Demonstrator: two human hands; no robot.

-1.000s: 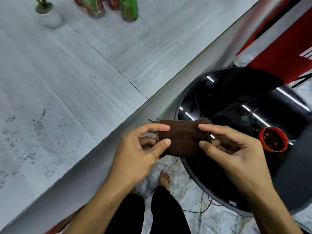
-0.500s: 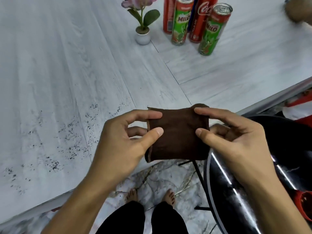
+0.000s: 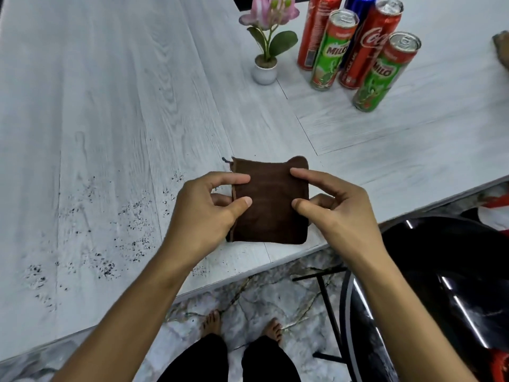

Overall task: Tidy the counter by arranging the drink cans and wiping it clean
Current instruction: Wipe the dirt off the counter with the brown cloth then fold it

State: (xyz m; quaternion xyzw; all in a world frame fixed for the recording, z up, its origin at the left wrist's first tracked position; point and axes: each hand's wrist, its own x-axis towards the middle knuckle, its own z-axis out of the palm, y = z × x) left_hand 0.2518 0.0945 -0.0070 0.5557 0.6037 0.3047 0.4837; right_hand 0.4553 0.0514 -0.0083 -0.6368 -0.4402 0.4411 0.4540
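A folded brown cloth (image 3: 271,205) is held flat over the white wood-grain counter (image 3: 110,106), near its front edge. My left hand (image 3: 206,213) pinches the cloth's left edge and my right hand (image 3: 333,213) pinches its right edge. Black specks of dirt (image 3: 129,224) are scattered on the counter left of the cloth. Several tall drink cans stand grouped at the back right: two green Milo cans (image 3: 332,51) (image 3: 382,73), two red cola cans (image 3: 363,48) (image 3: 316,28) and a blue can (image 3: 358,6) behind them.
A small white pot with a pink flower (image 3: 265,62) stands left of the cans. A brown object (image 3: 502,48) shows at the right frame edge. Below the counter edge sit a glossy black round seat (image 3: 440,285) and marble floor with my bare feet (image 3: 242,326).
The view swung from the black seat back over the counter. Both hands carried the cloth forward from beyond the edge to above the counter, and the cloth now looks taller and squarer.
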